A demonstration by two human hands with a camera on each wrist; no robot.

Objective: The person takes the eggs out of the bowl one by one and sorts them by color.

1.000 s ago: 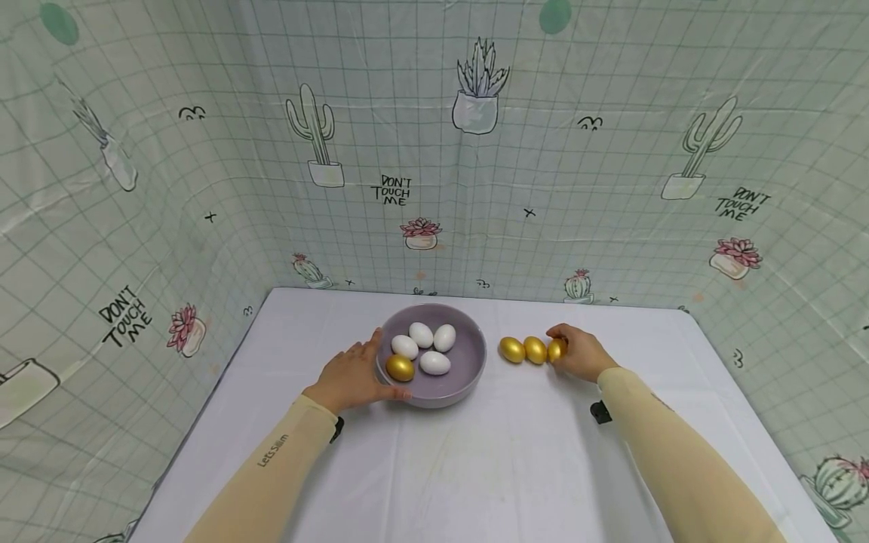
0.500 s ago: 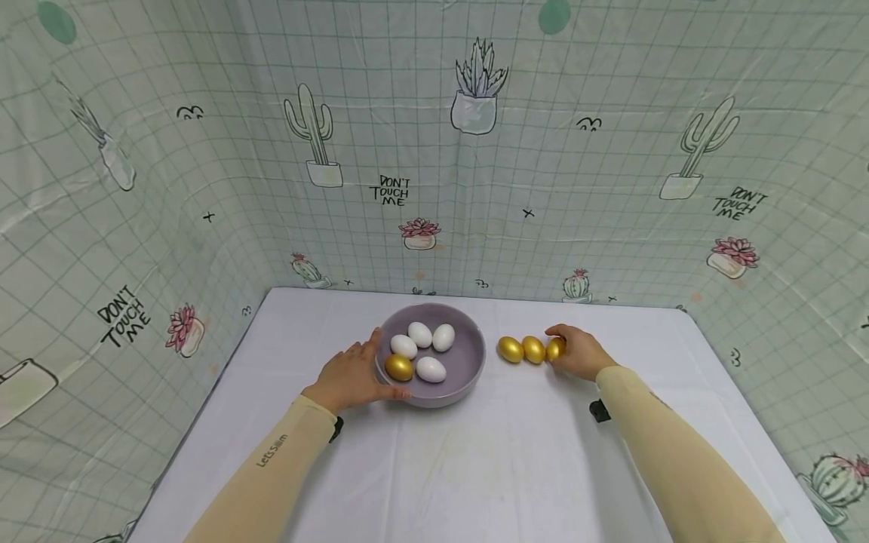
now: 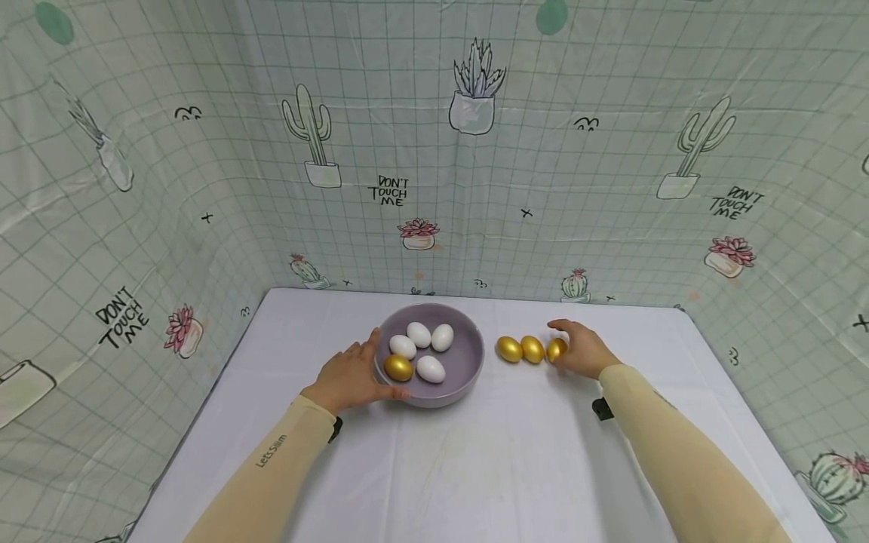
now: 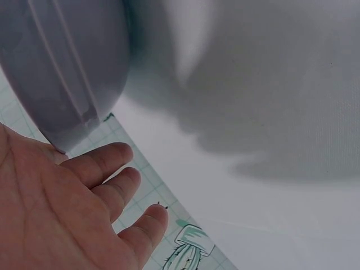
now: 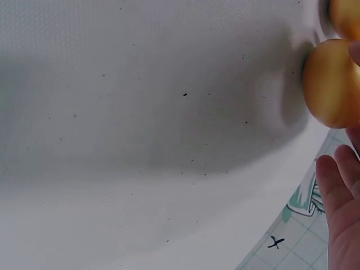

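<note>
A shiny gold egg (image 3: 557,349) lies at the right end of a row with two more gold eggs (image 3: 510,349). My right hand (image 3: 582,351) is around it, finger and thumb parted on either side. In the right wrist view, a thumb tip overlaps this gold egg (image 5: 329,84), and the outer fingers (image 5: 332,183) stretch out below it. A mauve bowl (image 3: 468,369) holds several white eggs (image 3: 431,369) and one gold egg (image 3: 397,367). My left hand (image 3: 348,379) rests against its left side with fingers spread. From below, the left wrist view has the bowl's wall (image 4: 73,62) above the palm.
A white cloth covers the table (image 3: 434,475). Behind it and at both sides hangs a curtain (image 3: 421,136) printed with a grid and cactus drawings. The row of gold eggs is just to the right of the bowl.
A white egg in the bowl has rolled a little toward the front. My right forefinger has lifted away from the end gold egg, which sits slightly farther from its neighbour. My left hand stays put.
</note>
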